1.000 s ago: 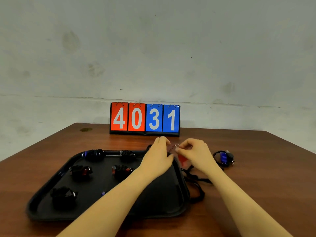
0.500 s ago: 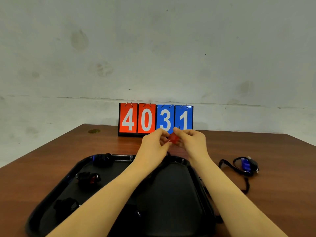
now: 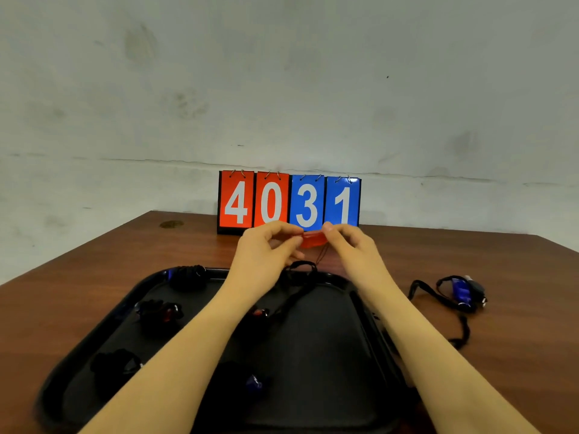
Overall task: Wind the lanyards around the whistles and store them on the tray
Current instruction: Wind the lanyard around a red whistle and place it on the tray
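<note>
- Holding the red whistle [image 3: 312, 240] up off the black tray [image 3: 360, 296], the left hand [image 3: 266, 250] and right hand [image 3: 351, 245] are each closing a fingertip grip on one end, probably freeing room for winding.
- Its long axis is running left-right between the grips; which end is the mouthpiece cannot be told.
- The black lanyard [image 3: 300, 283] is hanging below the grips onto the tray.
- A blue whistle [image 3: 459, 291] is lying unwound on the tabletop [image 3: 517, 308], right of the grips.

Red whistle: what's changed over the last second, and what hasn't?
Both hands lifted the red whistle off the table beside the tray; the left hand and right hand now hold it above the tray, lanyard trailing down. The blue whistle stays unwound on the table, and the wound whistles remain on the tray.
</note>
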Demonstrator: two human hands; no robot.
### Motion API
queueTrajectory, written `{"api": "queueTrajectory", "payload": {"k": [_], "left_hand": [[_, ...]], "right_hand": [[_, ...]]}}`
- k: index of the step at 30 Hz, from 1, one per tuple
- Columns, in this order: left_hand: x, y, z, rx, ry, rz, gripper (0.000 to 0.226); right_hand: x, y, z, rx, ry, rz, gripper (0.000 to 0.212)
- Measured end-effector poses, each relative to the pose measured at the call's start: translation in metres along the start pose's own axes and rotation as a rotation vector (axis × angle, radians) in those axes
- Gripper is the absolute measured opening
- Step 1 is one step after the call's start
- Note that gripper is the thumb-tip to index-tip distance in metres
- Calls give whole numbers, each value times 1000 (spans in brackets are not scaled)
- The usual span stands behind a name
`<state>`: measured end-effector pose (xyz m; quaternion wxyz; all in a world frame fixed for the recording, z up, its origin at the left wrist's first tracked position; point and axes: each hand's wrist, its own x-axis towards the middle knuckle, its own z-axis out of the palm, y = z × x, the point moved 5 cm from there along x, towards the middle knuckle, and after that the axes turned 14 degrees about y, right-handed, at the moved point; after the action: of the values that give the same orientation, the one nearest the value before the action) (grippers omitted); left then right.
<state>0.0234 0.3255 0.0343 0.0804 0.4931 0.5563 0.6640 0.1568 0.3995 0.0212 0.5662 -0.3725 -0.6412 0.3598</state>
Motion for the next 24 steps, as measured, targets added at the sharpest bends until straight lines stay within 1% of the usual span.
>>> {"api": "queueTrajectory", "payload": {"k": [2,5,9,13,17,20,24], "left_hand": [[1,0,-3,-45,19,-16,14],[1,0,-5,-79,35,-35,15],[2,-4,-9,-114,73,-85,16],[2,-8,-13,-165,106,-113,17],[4,-11,-14,-200,137,-151,17],[4,-12,-15,-181,156,-151,17],[5,-13,-16,-219,171,-184,17]], "right_hand": [[-3,2,2,52,-77,50,22],[-7,2,4,97,-159,81,15],[-4,2,2,195,-103,118,15],[-5,-6,-4,438,-87,199,15],[-3,-8,-10,503,-27,207,19],[2,-7,-16,520,5,210,23],[5,-6,-19,584,48,246,32]]}}
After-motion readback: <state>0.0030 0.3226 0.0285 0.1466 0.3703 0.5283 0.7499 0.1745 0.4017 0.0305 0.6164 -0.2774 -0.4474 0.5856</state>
